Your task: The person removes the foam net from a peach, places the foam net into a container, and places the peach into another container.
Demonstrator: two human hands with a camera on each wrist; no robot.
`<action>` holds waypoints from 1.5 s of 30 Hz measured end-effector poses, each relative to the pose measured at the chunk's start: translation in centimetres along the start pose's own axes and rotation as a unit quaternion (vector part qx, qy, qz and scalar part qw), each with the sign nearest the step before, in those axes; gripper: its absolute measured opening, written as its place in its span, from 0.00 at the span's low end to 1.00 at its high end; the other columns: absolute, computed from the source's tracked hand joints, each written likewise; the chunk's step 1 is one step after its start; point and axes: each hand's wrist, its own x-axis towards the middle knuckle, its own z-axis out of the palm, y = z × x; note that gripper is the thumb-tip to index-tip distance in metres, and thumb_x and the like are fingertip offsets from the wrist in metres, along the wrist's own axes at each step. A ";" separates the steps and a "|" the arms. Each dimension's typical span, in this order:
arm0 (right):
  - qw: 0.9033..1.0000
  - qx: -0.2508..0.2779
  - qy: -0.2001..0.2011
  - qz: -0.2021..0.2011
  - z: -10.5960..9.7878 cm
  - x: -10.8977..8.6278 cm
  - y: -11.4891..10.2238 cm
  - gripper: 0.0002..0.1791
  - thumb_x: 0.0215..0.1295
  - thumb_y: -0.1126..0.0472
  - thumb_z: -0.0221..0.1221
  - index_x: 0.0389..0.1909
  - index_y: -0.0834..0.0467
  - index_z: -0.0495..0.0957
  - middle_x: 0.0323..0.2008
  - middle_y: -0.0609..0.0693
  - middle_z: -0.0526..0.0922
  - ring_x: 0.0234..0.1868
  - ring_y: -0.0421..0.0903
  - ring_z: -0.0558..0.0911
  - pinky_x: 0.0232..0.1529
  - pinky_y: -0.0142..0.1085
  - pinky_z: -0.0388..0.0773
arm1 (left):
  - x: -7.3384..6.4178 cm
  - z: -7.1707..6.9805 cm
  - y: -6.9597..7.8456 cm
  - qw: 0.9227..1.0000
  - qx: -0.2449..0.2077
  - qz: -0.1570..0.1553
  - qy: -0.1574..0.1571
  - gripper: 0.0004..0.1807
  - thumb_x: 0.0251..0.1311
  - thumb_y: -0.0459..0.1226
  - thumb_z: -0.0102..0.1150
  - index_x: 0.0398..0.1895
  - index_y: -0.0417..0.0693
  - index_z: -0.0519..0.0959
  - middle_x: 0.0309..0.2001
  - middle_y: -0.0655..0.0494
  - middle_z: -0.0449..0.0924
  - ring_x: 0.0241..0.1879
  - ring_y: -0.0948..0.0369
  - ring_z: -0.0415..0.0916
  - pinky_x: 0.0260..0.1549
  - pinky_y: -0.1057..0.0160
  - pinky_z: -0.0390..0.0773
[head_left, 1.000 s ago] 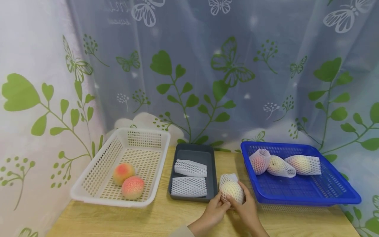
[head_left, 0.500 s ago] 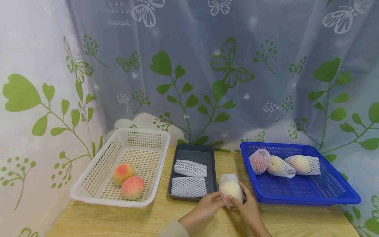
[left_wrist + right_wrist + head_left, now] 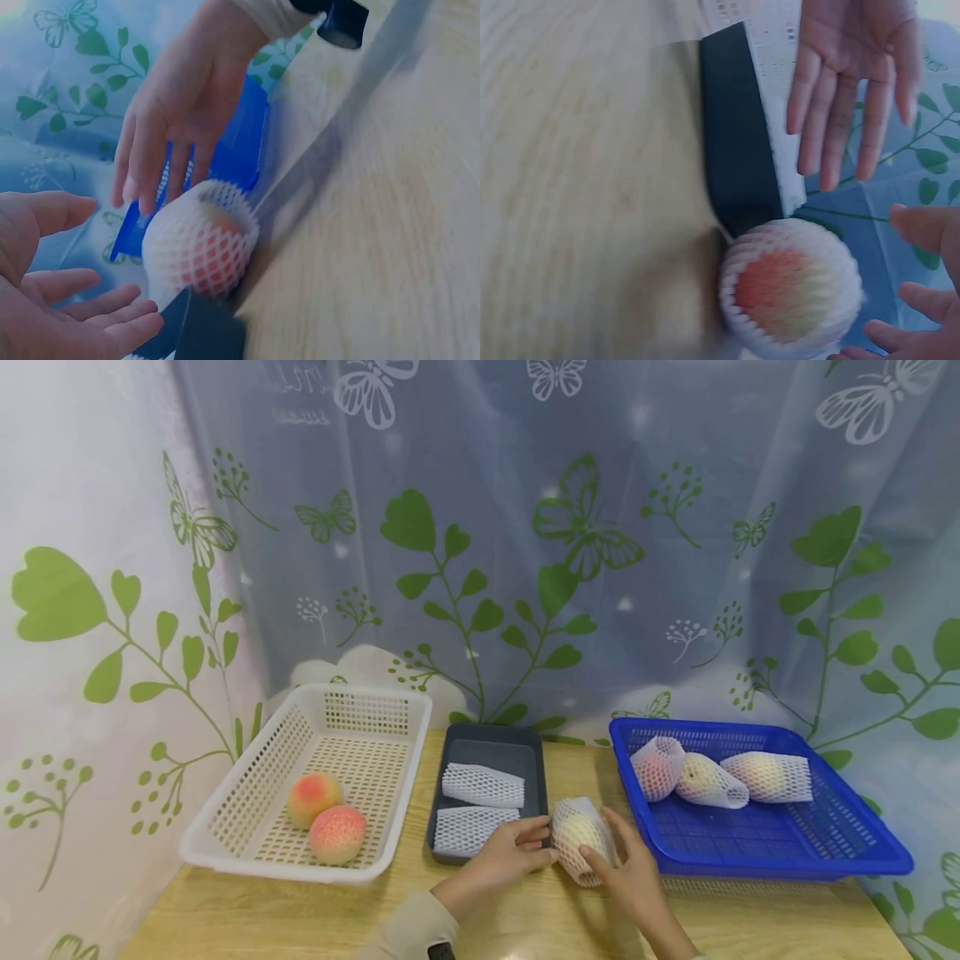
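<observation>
A peach in a white foam net sleeve stands on the wooden table between the dark tray and the blue basket. My left hand is spread just left of it, fingers relaxed and partly over the tray's front corner. To the right, my right hand stands around the peach's side with thumb and fingers apart. The left wrist view shows the right hand's fingers straight above the sleeve. Red and yellow skin shows through the sleeve in the right wrist view, with the left hand extended beyond it.
Two bare peaches lie in a white basket at left. A dark tray holds two flat foam sleeves. The blue basket at right holds three sleeved peaches. A printed curtain hangs behind.
My left hand has let go of the sleeved peach and moved left, its fingers spreading. The right hand has loosened around it, while the peach stays nearly in place.
</observation>
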 end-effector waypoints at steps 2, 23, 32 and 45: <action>1.000 0.005 -0.002 -0.008 -0.4 0.0 -0.4 0.37 0.61 0.59 0.65 0.68 0.61 0.62 0.67 0.68 0.62 0.67 0.69 0.61 0.62 0.61 0.63 | 0.0 -0.5 0.2 1.000 0.001 -0.001 0.001 0.32 0.60 0.35 0.63 0.67 0.37 0.66 0.62 0.37 0.70 0.63 0.41 0.65 0.59 0.48 0.70; 0.999 0.008 0.015 -0.040 -5.4 1.3 -2.3 0.38 0.64 0.56 0.62 0.71 0.60 0.57 0.69 0.65 0.59 0.69 0.63 0.58 0.64 0.57 0.61 | 1.5 -5.1 2.0 0.998 0.042 0.015 0.032 0.35 0.58 0.42 0.67 0.69 0.49 0.66 0.67 0.45 0.66 0.67 0.45 0.61 0.61 0.45 0.67; 0.999 0.002 0.007 -0.035 -7.2 1.4 -2.1 0.41 0.65 0.55 0.62 0.74 0.59 0.53 0.72 0.65 0.53 0.71 0.65 0.54 0.65 0.60 0.58 | 2.1 -6.0 2.7 0.998 0.045 0.013 0.039 0.37 0.57 0.42 0.68 0.70 0.52 0.65 0.69 0.47 0.63 0.69 0.45 0.56 0.61 0.42 0.66; 0.999 -0.010 0.015 -0.032 -8.3 1.5 -1.3 0.41 0.65 0.54 0.62 0.74 0.55 0.53 0.72 0.64 0.52 0.71 0.66 0.53 0.64 0.62 0.58 | 3.1 -7.1 3.2 0.997 0.062 0.022 0.049 0.37 0.57 0.40 0.67 0.70 0.53 0.64 0.70 0.48 0.61 0.70 0.46 0.55 0.63 0.42 0.64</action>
